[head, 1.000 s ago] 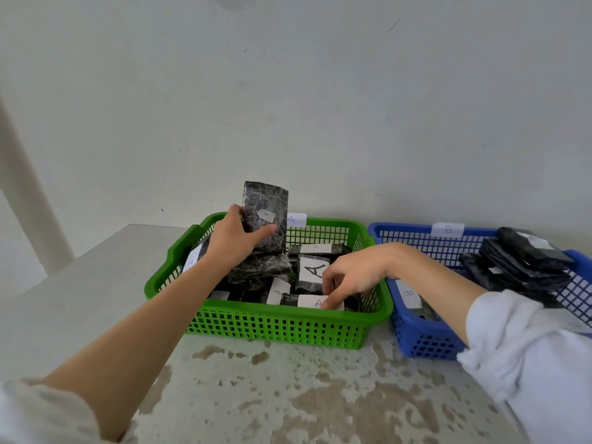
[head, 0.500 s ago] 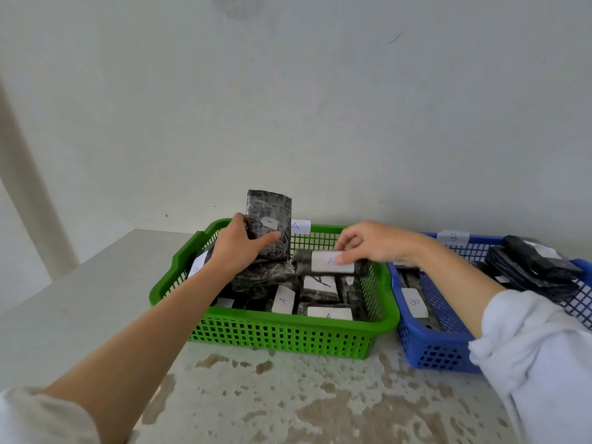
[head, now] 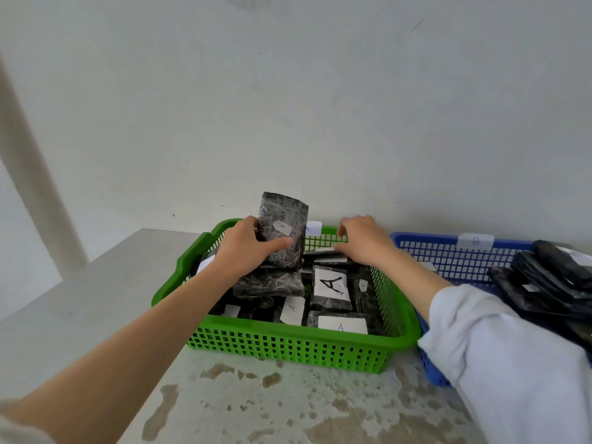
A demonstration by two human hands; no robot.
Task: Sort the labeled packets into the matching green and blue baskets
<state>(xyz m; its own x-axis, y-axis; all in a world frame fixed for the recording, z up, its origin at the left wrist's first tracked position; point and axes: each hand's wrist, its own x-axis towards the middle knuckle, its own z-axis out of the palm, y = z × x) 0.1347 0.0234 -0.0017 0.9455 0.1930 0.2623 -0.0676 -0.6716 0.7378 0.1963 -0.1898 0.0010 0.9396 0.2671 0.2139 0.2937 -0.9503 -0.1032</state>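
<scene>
A green basket [head: 288, 347] tagged A holds several dark packets with white A labels. My left hand [head: 246, 248] grips one dark packet [head: 285, 232] upright over the basket's back left; it bears a small A tag. My right hand [head: 362, 238] rests at the back of the green basket, fingers curled down on a white-labelled packet [head: 330, 256] lying there. To the right stands a blue basket [head: 448, 254] tagged B, with several dark packets [head: 551, 280] piled at its right end.
Both baskets sit against a plain white wall on a pale, stained tabletop [head: 256, 405]. The table's left edge runs diagonally at the left, with a pale post [head: 35, 174] beyond it. My white right sleeve [head: 512, 363] covers the blue basket's front.
My right hand carried a labelled packet from the front of the green basket to its back and lowered it there. My left hand kept its upright packet nearly still.
</scene>
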